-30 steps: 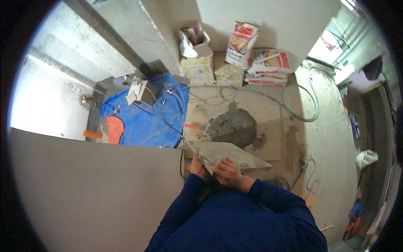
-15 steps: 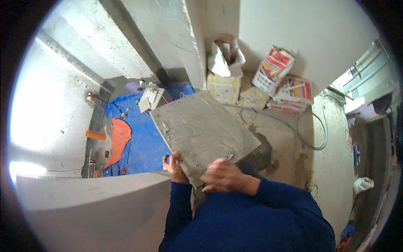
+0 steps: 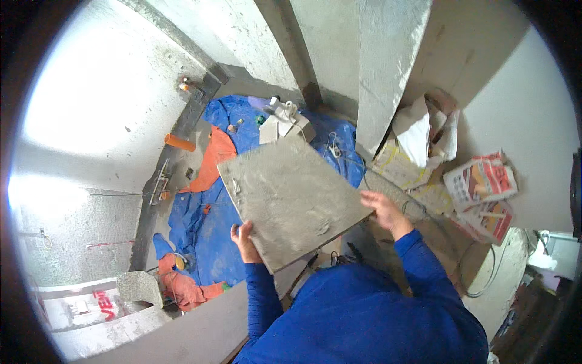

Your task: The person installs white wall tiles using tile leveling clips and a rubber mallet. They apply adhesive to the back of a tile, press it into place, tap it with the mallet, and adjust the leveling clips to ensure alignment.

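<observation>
A large square tile (image 3: pixel 291 203) is held out in front of me, its upper face coated with grey mortar. Ridges and a small lump of the mortar show near its left edge and near corner. My left hand (image 3: pixel 245 241) grips the left edge close to the near corner, thumb up at the side. On the opposite side, my right hand (image 3: pixel 385 212) holds the right corner, with the fingers partly hidden beneath the tile. Both hands are closed on the tile.
A blue tarp (image 3: pixel 236 246) covers the floor ahead, with an orange sheet (image 3: pixel 217 161) on it. Beyond the tile stands a pale box (image 3: pixel 288 128). An orange pipe (image 3: pixel 180 143) juts from the left wall. Bags (image 3: pixel 482 179) and a cable (image 3: pixel 485 282) lie at right.
My right hand has moved from the tile's near edge to its right corner and now grips it. The view has turned left, showing more of the tarp and left wall.
</observation>
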A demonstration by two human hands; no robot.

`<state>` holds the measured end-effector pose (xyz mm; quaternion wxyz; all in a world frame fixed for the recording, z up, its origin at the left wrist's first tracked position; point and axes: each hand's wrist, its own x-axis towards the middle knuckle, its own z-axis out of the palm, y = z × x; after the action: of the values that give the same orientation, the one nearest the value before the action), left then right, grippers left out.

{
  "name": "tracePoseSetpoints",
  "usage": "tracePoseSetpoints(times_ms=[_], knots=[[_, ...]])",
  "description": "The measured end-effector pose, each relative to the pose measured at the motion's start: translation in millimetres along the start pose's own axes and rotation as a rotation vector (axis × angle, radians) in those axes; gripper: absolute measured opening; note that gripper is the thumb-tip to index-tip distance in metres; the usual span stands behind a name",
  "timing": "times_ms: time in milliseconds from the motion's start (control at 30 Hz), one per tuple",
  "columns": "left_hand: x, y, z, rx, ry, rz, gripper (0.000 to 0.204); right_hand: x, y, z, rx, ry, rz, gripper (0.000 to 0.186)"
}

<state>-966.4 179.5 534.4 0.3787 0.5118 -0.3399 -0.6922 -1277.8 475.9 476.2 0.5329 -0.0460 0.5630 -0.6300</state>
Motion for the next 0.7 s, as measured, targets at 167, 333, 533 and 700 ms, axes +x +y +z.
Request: tracePoseSetpoints(times_ms=[167, 333, 533, 700], knots=[[113, -45, -2, 0.120, -0.065, -0.078, 0.023, 49, -23, -10, 0.095, -0.001, 0.193, 0.060], [164, -79, 3, 0.046, -0.116, -0.427, 0.044, 52, -22, -22, 0.383, 0.145, 0.215, 0.053], [225, -87, 94, 0.277, -0.152, -0.530, 0.022, 54, 11, -36, 0.520, 0.212, 0.173, 0.039], [300, -91, 159, 0.440, -0.380, -0.717, 0.036, 65, 28, 12, 0.664, 0.429, 0.066, 0.034]])
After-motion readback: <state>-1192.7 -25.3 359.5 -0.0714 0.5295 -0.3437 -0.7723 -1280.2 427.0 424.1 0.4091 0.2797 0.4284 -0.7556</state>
